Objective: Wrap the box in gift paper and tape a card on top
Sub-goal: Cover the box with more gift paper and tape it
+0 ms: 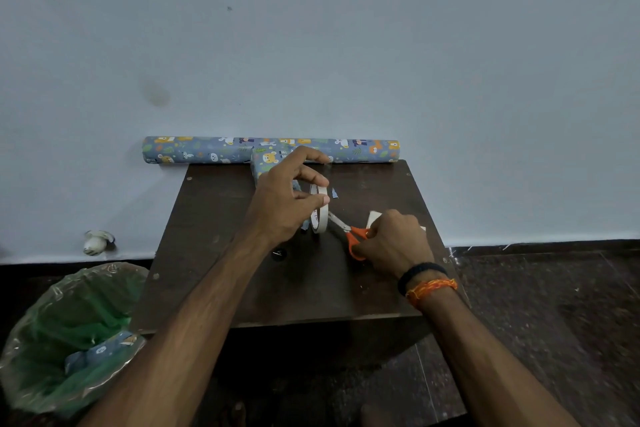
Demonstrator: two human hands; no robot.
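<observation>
Left hand (287, 198) pinching upright tape roll (319, 208); right hand (391, 243) gripping orange scissors (349, 232) on worktop (311, 288).

Matt dark wooden table (381, 288)

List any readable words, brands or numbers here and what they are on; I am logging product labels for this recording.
Nothing can be read for certain.
Tape roll, held upright by the left hand: red print on its inner core, too blurred to read.
Gift paper roll and wrapped box: cartoon animal pictures only, no legible text.
</observation>
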